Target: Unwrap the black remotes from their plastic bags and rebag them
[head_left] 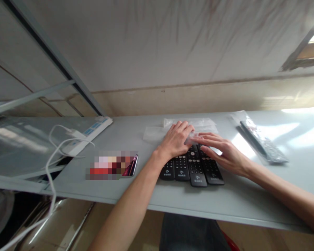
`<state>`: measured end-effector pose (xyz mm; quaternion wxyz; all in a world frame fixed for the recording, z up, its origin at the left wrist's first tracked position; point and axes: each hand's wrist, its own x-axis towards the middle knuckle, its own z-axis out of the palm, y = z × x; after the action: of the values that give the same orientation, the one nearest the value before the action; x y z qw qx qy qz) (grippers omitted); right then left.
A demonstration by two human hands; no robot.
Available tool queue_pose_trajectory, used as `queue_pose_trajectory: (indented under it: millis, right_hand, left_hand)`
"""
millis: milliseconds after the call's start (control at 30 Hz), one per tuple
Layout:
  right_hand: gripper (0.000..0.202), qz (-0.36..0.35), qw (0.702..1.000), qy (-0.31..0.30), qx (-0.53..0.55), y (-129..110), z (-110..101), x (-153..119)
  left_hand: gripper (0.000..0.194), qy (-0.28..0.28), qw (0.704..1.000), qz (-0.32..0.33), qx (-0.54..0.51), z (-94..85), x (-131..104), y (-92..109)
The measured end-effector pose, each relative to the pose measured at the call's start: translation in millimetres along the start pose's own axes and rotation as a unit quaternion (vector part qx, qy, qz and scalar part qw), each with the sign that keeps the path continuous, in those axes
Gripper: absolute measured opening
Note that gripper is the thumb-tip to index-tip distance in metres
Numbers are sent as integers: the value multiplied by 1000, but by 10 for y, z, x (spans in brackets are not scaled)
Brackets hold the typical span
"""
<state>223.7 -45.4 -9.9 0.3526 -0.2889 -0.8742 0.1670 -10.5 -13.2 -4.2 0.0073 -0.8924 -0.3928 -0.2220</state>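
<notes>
Several black remote controls point(196, 176) lie side by side on the grey table, their buttons facing up and their lower ends toward me. My left hand point(176, 139) is over the upper ends of the row, its fingers curled on a crumpled clear plastic bag point(194, 136). From the right, my right hand point(223, 151) reaches across the remotes with its fingers stretched out and its thumb apart. Its fingertips touch the plastic beside my left hand. Both hands hide the upper parts of the remotes.
Clear plastic bags point(201, 122) lie behind the hands. On the right is a bagged remote control point(256, 137). A phone point(131, 165), partly blurred out, lies to the left. Farther left are a power strip point(94, 130) and a white cable point(49, 174). A wall rises behind the table point(199, 205).
</notes>
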Motion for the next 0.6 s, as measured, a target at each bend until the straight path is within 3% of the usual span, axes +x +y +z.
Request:
queue_pose_trajectory:
  millis: [233,433,600]
  right_hand:
    - [26,35,998,42,3,-17,-69,-1]
    - [31,140,990,8,-26,81,-123,-15]
    - [38,156,986,-32,-45,64,-146,23]
  left_hand:
    - [16,-5,999,-30,21,30,-9,-17]
    - [19,-13,999,-10,38,25,-11,-2]
    - [18,-14,999,1,45,17,1,23]
